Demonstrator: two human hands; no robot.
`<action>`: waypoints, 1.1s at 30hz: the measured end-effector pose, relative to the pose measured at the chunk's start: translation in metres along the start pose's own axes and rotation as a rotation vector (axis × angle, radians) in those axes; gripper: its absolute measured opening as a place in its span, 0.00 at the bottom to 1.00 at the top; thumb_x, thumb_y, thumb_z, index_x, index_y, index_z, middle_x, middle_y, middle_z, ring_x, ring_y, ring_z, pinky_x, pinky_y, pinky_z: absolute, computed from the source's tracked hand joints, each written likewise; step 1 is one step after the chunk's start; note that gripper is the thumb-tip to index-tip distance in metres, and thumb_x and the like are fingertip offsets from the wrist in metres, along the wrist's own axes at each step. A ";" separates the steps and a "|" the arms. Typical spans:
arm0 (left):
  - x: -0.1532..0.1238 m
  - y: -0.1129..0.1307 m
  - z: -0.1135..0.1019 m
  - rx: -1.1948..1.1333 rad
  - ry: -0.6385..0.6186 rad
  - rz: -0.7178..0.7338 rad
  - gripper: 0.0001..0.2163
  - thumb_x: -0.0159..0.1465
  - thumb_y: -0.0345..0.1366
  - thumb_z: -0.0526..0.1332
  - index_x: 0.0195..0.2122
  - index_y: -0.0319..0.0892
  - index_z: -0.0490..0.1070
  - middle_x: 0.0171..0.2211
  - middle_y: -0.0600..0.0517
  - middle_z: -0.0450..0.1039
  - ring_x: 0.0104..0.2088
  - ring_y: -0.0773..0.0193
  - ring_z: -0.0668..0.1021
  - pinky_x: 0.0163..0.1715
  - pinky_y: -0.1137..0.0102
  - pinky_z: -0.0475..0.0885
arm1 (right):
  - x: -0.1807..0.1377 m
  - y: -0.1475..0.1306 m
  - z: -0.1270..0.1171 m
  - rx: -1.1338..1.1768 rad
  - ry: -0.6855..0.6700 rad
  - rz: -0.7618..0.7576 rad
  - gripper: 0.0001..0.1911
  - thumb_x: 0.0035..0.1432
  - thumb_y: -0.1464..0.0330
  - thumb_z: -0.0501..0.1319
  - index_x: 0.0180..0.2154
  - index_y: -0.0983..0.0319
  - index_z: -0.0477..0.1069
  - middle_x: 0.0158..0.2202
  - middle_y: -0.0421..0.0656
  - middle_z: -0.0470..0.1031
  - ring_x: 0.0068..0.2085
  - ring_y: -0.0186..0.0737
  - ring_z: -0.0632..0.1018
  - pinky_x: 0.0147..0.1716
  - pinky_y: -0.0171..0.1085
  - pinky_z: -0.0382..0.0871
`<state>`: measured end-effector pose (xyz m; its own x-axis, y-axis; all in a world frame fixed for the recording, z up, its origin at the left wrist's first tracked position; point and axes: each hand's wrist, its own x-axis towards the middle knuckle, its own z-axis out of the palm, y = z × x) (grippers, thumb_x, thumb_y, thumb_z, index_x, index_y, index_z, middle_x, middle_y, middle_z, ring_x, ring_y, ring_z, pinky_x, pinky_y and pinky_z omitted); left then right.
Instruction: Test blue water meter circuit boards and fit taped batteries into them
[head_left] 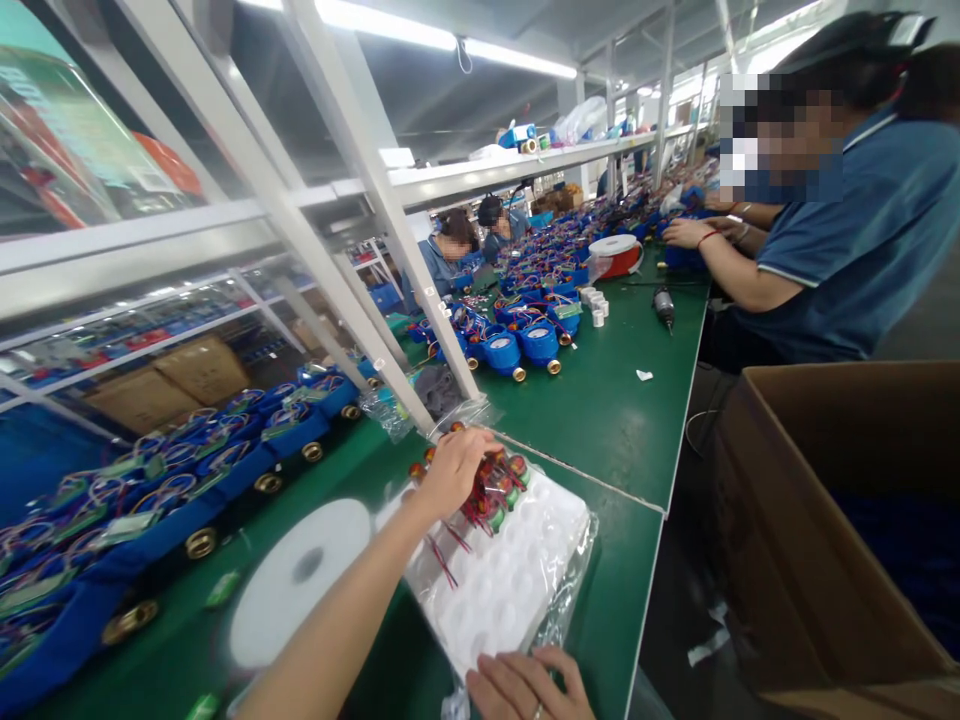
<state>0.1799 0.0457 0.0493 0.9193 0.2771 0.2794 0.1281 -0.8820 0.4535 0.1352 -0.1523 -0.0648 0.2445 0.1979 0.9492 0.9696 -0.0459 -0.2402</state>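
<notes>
On the green counter (600,420), the left hand (454,468) curls its fingers closed on small red wired parts (501,490) at the far end of a white plastic dimpled tray (517,580), while the right hand (525,685) lies flat, fingers apart, on its near edge.

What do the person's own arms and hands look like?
Both hands are bare, without gloves. The left hand continues into a bare forearm with no sleeve, watch or bracelet in view. The right hand shows only partly at the bottom edge and wears a thin ring on one finger.
</notes>
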 end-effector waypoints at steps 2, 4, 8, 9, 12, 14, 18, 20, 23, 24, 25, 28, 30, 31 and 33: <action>-0.004 0.000 -0.003 -0.002 0.000 0.006 0.23 0.69 0.43 0.37 0.44 0.47 0.72 0.47 0.52 0.72 0.49 0.59 0.70 0.53 0.58 0.60 | 0.002 -0.002 0.001 0.008 0.046 0.039 0.16 0.67 0.71 0.50 0.31 0.57 0.73 0.26 0.32 0.77 0.27 0.26 0.74 0.46 0.31 0.61; -0.011 0.001 -0.007 -0.006 0.019 0.007 0.24 0.69 0.43 0.36 0.44 0.46 0.72 0.48 0.52 0.71 0.50 0.59 0.69 0.53 0.59 0.60 | 0.003 -0.002 0.001 0.014 0.051 0.041 0.16 0.66 0.72 0.50 0.31 0.57 0.74 0.26 0.32 0.77 0.27 0.27 0.74 0.46 0.31 0.61; -0.023 0.002 -0.014 -0.008 0.051 0.006 0.26 0.69 0.44 0.36 0.38 0.44 0.74 0.46 0.49 0.73 0.49 0.58 0.70 0.53 0.58 0.60 | 0.001 0.001 -0.004 0.020 -0.066 -0.023 0.17 0.68 0.70 0.48 0.34 0.56 0.74 0.28 0.34 0.78 0.28 0.28 0.76 0.41 0.32 0.62; -0.025 0.001 -0.014 -0.007 0.047 0.012 0.25 0.69 0.44 0.37 0.38 0.44 0.74 0.45 0.49 0.73 0.48 0.58 0.70 0.52 0.57 0.60 | 0.000 0.002 -0.005 0.022 -0.089 -0.023 0.19 0.68 0.69 0.46 0.35 0.56 0.74 0.28 0.34 0.79 0.28 0.29 0.76 0.40 0.33 0.62; -0.030 -0.001 -0.015 -0.010 0.037 0.040 0.23 0.69 0.44 0.39 0.40 0.45 0.73 0.44 0.50 0.74 0.48 0.58 0.71 0.52 0.57 0.60 | -0.005 0.002 -0.007 0.047 -0.114 0.007 0.21 0.69 0.66 0.44 0.35 0.56 0.74 0.31 0.34 0.79 0.29 0.30 0.77 0.38 0.35 0.61; -0.034 -0.004 -0.016 -0.011 0.054 0.049 0.22 0.69 0.43 0.39 0.41 0.45 0.73 0.46 0.50 0.73 0.48 0.59 0.70 0.52 0.58 0.60 | -0.007 0.002 -0.006 0.072 -0.108 0.021 0.21 0.70 0.64 0.44 0.36 0.56 0.75 0.32 0.32 0.79 0.30 0.29 0.77 0.37 0.36 0.59; -0.048 -0.009 -0.019 -0.010 0.143 0.031 0.21 0.69 0.41 0.39 0.41 0.43 0.72 0.46 0.48 0.72 0.50 0.58 0.68 0.51 0.57 0.59 | -0.008 0.003 -0.005 0.100 -0.091 0.030 0.22 0.70 0.62 0.44 0.36 0.57 0.75 0.32 0.33 0.80 0.30 0.29 0.77 0.37 0.37 0.58; -0.055 -0.011 -0.018 -0.010 0.145 0.043 0.19 0.69 0.40 0.40 0.41 0.43 0.71 0.45 0.48 0.73 0.48 0.59 0.69 0.51 0.58 0.59 | -0.007 0.003 -0.006 0.106 -0.091 0.027 0.21 0.69 0.63 0.45 0.36 0.57 0.75 0.32 0.33 0.80 0.30 0.29 0.77 0.37 0.37 0.58; -0.061 -0.012 -0.016 -0.014 0.114 0.075 0.15 0.68 0.39 0.43 0.43 0.43 0.68 0.42 0.51 0.75 0.46 0.60 0.70 0.50 0.58 0.58 | -0.002 0.002 -0.009 0.111 -0.135 0.005 0.19 0.68 0.64 0.46 0.37 0.58 0.75 0.32 0.35 0.80 0.31 0.31 0.77 0.37 0.37 0.58; -0.061 -0.012 -0.015 -0.015 0.109 0.081 0.14 0.68 0.38 0.43 0.44 0.44 0.66 0.41 0.52 0.76 0.46 0.61 0.70 0.50 0.58 0.58 | 0.000 0.002 -0.011 0.113 -0.157 0.000 0.18 0.68 0.65 0.46 0.37 0.59 0.75 0.33 0.36 0.80 0.31 0.31 0.77 0.37 0.37 0.58; -0.061 -0.012 -0.015 -0.018 0.105 0.086 0.13 0.68 0.38 0.43 0.45 0.44 0.65 0.41 0.53 0.76 0.46 0.61 0.70 0.51 0.58 0.57 | 0.001 0.001 -0.012 0.114 -0.168 -0.006 0.18 0.68 0.65 0.47 0.37 0.59 0.75 0.33 0.36 0.80 0.31 0.31 0.77 0.38 0.37 0.58; -0.060 -0.012 -0.015 -0.024 0.096 0.100 0.12 0.68 0.37 0.43 0.45 0.44 0.64 0.40 0.54 0.77 0.46 0.61 0.71 0.51 0.59 0.57 | 0.002 0.000 -0.013 0.111 -0.165 0.003 0.16 0.67 0.67 0.48 0.37 0.60 0.74 0.33 0.37 0.80 0.31 0.31 0.77 0.39 0.37 0.58; -0.063 -0.013 -0.016 -0.029 0.102 0.107 0.12 0.68 0.37 0.43 0.45 0.45 0.64 0.41 0.54 0.76 0.46 0.62 0.71 0.51 0.59 0.57 | 0.000 -0.001 -0.013 0.107 -0.161 0.012 0.16 0.66 0.66 0.48 0.38 0.59 0.74 0.33 0.37 0.80 0.32 0.32 0.77 0.39 0.37 0.59; -0.066 -0.014 -0.016 -0.031 0.112 0.107 0.13 0.68 0.37 0.43 0.46 0.45 0.65 0.42 0.53 0.76 0.47 0.62 0.71 0.52 0.59 0.57 | -0.002 -0.001 -0.012 0.106 -0.161 0.015 0.15 0.66 0.66 0.49 0.39 0.59 0.74 0.33 0.37 0.80 0.32 0.32 0.77 0.39 0.37 0.59; -0.075 -0.017 -0.014 -0.032 0.152 0.093 0.15 0.68 0.39 0.42 0.45 0.44 0.66 0.44 0.50 0.74 0.48 0.61 0.70 0.52 0.58 0.57 | -0.005 -0.001 -0.011 0.103 -0.168 0.010 0.15 0.66 0.66 0.49 0.39 0.59 0.74 0.34 0.37 0.79 0.32 0.32 0.77 0.39 0.38 0.59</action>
<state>0.1030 0.0455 0.0325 0.8597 0.2511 0.4448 0.0305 -0.8945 0.4460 0.1334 -0.1638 -0.0675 0.2420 0.3594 0.9013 0.9594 0.0501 -0.2775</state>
